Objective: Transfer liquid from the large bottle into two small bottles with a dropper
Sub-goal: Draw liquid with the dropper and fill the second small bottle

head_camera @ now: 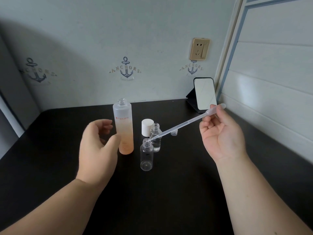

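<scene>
A tall frosted bottle (124,128) with an orange-tinted lower half stands uncapped on the black table (50,150). My left hand (97,145) curves loosely beside its lower part, thumb near the glass, not gripping it. My right hand (220,134) pinches the bulb end of a clear plastic dropper (183,124). The dropper slants down to the left, and its tip sits at the mouth of the nearer small clear bottle (146,156), which looks empty. A second small clear bottle (155,138) just behind it holds some clear liquid.
A white cap (147,127) stands behind the small bottles, and a small clear cap (174,132) lies to their right. A small mirror on a black stand (205,94) leans at the back right corner. Walls close the table in at the back and right.
</scene>
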